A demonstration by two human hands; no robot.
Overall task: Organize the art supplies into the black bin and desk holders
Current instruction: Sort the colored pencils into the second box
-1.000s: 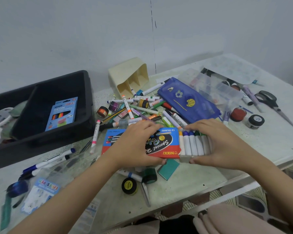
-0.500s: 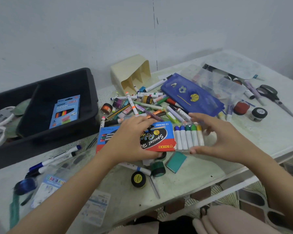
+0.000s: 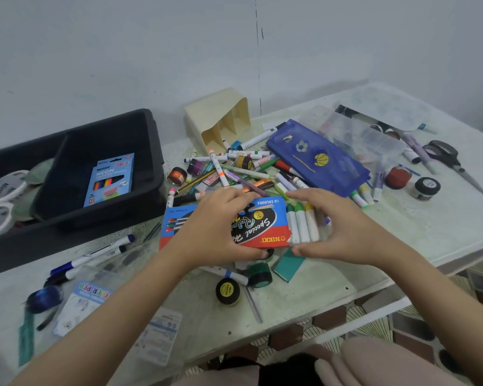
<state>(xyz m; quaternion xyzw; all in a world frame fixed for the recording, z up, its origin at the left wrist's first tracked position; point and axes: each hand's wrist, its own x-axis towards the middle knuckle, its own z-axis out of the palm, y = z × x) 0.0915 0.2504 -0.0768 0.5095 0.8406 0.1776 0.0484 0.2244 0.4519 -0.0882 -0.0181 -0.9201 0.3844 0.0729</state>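
Speckled pale desk under a plain grey wall, strewn with loose pens. My left hand grips the glossy red-and-blue cardboard marker box just in front of the pile. My right hand curls round the smooth, round-capped markers jutting from its open end, thumb below, fingers above. Leftward sits the matte black bin; behind, the cream plastic holder lies tipped over.

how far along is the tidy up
Done: a neon pencil box lies in the black bin. In hand: the left hand grips a marker box while the right hand cups the markers sticking out of it, likely to slide them in. Left: the cream holder lies tipped on its side, and loose pens, paint pots and scissors cover the table.
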